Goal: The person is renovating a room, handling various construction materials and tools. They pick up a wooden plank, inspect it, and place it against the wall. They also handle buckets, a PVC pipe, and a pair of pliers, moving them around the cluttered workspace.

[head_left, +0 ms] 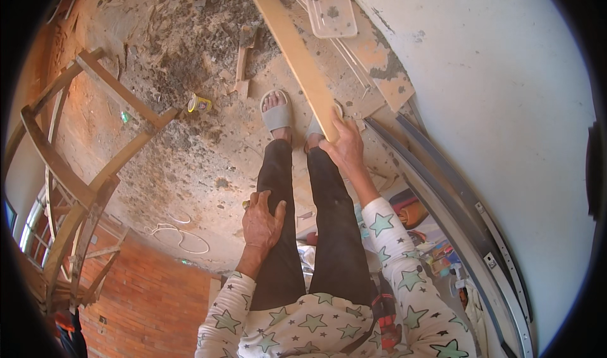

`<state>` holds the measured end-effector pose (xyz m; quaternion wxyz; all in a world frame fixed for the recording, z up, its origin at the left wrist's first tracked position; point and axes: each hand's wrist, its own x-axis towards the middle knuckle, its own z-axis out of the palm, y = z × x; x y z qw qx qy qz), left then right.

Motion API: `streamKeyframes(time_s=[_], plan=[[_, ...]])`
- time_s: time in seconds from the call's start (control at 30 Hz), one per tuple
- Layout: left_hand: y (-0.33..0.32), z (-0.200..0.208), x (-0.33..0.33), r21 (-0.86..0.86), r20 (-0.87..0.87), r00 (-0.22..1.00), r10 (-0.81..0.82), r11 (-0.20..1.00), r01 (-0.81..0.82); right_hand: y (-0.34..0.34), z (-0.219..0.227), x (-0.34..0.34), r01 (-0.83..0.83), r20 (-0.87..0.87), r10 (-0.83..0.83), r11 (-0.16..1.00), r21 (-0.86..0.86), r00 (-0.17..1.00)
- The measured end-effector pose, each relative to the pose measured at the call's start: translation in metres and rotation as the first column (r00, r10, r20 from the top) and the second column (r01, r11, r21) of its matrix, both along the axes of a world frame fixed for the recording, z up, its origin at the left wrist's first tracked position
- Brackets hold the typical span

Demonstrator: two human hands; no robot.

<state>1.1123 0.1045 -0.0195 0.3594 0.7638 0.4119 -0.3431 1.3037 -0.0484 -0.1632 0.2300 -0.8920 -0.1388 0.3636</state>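
A long flat wooden board (292, 54) slants from the far middle toward my legs. My right hand (344, 144) grips its near end, thumb on the upper face and the fingers partly hidden along the edge. Against my left thigh lies my left hand (263, 222), its thumb apart and its fingers loosely bent, with no tool visible in it. A small yellow-green spot shows beside those fingers, too small to name. The board passes above my right foot, mostly covering it, while the left foot in a grey sandal (277, 114) shows plainly.
Left stands a wooden frame (95, 98) with several legs. Rubble (208, 16) covers the far floor, near a yellow cup (199, 103) and a T-shaped wood piece (242, 64). Right are a clear plastic tray (330, 10), dark metal rails (436, 187) and a white wall (493, 92). A white cable (183, 234) lies left.
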Motion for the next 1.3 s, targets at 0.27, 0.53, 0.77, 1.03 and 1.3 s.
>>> streamKeyframes(time_s=[0.27, 0.53, 0.77, 1.03, 1.3], plan=[[0.001, -0.001, -0.002, -0.001, -0.029, 1.000, 0.000, 1.000, 0.000, 0.028, 0.011, -0.003, -0.020, -0.045, 0.024, 0.996, 0.087, 0.999], [0.003, -0.003, -0.007, -0.014, -0.010, 1.000, 0.021, 1.000, -0.021, -0.038, 0.036, -0.034, -0.033, 0.032, 0.038, 0.990, -0.136, 0.999], [0.003, -0.002, -0.006, -0.018, -0.013, 1.000, -0.001, 1.000, 0.001, -0.005, 0.001, -0.024, -0.037, 0.085, 0.057, 0.975, -0.219, 0.995], [0.002, -0.002, -0.007, -0.002, 0.005, 1.000, -0.017, 1.000, 0.017, -0.010, 0.012, -0.013, 0.069, -0.177, -0.061, 0.997, 0.041, 0.982], [-0.001, -0.001, -0.004, 0.002, -0.016, 1.000, 0.004, 1.000, -0.004, -0.031, 0.028, -0.026, -0.048, -0.045, 0.049, 0.999, 0.011, 0.998]])
